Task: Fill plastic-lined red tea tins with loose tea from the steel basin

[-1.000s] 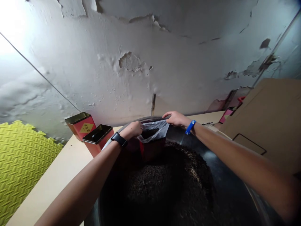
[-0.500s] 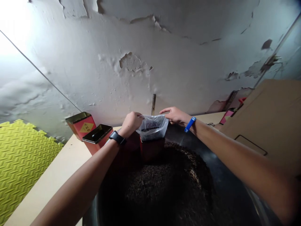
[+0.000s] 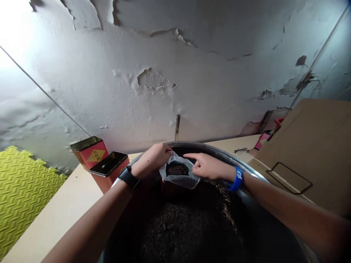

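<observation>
A clear plastic bag [image 3: 182, 181] lines a red tin [image 3: 168, 190], its mouth spread over the tin's rim. Dark loose tea leaves [image 3: 177, 169] show inside the bag. My left hand [image 3: 153, 159], with a black watch on its wrist, pinches the bag's left edge. On the other side, my right hand [image 3: 211, 167] has its thumb and curled fingers at the bag's right edge, its index finger stretched out over the opening. The tin stands in a large metal basin [image 3: 219, 148] among more dark tea leaves [image 3: 175, 226]; its lower part is lost in shadow.
Two red tins without lids, a taller one [image 3: 90, 153] and a nearer one [image 3: 109, 166], stand on the table [image 3: 61, 204] at left. To the right are eyeglasses [image 3: 241, 150], a pink-labelled tin [image 3: 263, 140] and a cardboard box [image 3: 315, 146]. A peeling wall [image 3: 192, 84] rises behind.
The bag's upright mouth has been folded down and outward, so the leaves inside show. Both hands have come lower and nearer, and the view has tilted slightly upward.
</observation>
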{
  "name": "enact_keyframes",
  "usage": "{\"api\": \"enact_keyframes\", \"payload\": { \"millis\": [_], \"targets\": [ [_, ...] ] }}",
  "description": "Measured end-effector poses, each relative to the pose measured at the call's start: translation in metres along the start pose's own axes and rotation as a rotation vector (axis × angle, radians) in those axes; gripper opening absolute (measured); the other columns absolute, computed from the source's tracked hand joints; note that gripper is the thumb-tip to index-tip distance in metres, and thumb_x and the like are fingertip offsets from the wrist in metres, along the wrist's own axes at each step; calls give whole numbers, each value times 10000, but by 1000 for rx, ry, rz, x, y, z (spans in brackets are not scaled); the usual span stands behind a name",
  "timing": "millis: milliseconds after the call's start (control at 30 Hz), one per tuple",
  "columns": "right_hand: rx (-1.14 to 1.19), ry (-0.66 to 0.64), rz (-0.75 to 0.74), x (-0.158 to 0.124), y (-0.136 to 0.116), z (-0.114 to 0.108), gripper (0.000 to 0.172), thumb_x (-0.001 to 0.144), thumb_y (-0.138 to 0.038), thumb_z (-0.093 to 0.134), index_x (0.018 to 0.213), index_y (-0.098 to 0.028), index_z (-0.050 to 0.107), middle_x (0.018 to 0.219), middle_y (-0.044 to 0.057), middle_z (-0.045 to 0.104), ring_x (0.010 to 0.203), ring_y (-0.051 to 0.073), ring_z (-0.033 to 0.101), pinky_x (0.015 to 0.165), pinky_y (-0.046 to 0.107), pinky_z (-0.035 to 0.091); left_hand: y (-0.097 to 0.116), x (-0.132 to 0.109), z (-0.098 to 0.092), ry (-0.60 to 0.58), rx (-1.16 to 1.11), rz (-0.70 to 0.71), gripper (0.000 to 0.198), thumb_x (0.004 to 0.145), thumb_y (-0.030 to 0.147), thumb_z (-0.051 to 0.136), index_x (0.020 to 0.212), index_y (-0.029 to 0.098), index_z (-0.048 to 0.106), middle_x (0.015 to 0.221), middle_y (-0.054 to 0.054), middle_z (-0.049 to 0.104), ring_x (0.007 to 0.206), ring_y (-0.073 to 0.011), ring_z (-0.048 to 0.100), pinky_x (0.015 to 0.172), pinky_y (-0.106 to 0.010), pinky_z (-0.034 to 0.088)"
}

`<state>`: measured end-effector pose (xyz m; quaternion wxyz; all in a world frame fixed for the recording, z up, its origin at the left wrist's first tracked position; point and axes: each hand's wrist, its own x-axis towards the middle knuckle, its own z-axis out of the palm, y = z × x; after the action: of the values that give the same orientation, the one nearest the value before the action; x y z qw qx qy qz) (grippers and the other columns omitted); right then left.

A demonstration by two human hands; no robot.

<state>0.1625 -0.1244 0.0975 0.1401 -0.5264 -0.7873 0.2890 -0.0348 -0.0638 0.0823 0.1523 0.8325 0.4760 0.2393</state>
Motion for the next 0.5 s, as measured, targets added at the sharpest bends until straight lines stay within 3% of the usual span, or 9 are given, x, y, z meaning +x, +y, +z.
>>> {"api": "enact_keyframes", "payload": {
  "millis": [67, 133, 233, 333, 433, 500],
  "targets": [
    [10, 8, 1, -12, 0, -3, 752, 622, -93, 450, 1363, -101, 317, 477, -57, 499, 370, 64, 346, 381, 192, 250, 3, -2, -2, 31, 0, 9, 314, 758, 327, 433, 832, 171, 695, 688, -40, 659, 565, -132, 536, 518, -226, 333],
    [-15, 68, 6, -14, 4, -12, 690, 641, -113, 454, 1327, -113, 384, 486, -48, 519, 374, 68, 360, 384, 195, 252, 3, 0, -3, 73, -2, 0, 327, 767, 344, 428, 823, 157, 690, 660, -37, 641, 547, -126, 514, 510, -226, 327],
    [-76, 199, 44, 2, 17, -27, 404, 699, -173, 443, 1056, -122, 626, 475, -12, 539, 409, 85, 431, 423, 203, 295, -5, 8, -3, 127, -31, -53, 337, 780, 359, 421, 821, 149, 681, 622, -28, 604, 516, -112, 468, 492, -224, 311],
    [-113, 318, 45, 30, 36, -34, 290, 762, -229, 418, 859, -136, 675, 552, 25, 596, 503, 110, 507, 505, 218, 354, -20, 16, -4, 149, -66, -80, 373, 805, 390, 400, 874, 145, 673, 626, -25, 585, 508, -107, 435, 486, -228, 298],
    [-190, 460, -94, 48, 48, -33, 357, 819, -387, 417, 932, -148, 656, 815, 65, 651, 710, 147, 565, 638, 242, 399, -31, 15, -12, 18, -165, 35, 389, 810, 431, 426, 992, 155, 632, 799, -42, 627, 658, -132, 509, 584, -230, 366],
    [-269, 357, -204, 51, 49, -31, 545, 740, -529, 518, 1129, -153, 581, 1036, 96, 616, 881, 188, 561, 736, 263, 406, -34, 10, -18, -205, -269, 166, 413, 756, 427, 528, 1077, 173, 586, 907, -46, 634, 763, -151, 533, 658, -238, 396]
  ]
}}
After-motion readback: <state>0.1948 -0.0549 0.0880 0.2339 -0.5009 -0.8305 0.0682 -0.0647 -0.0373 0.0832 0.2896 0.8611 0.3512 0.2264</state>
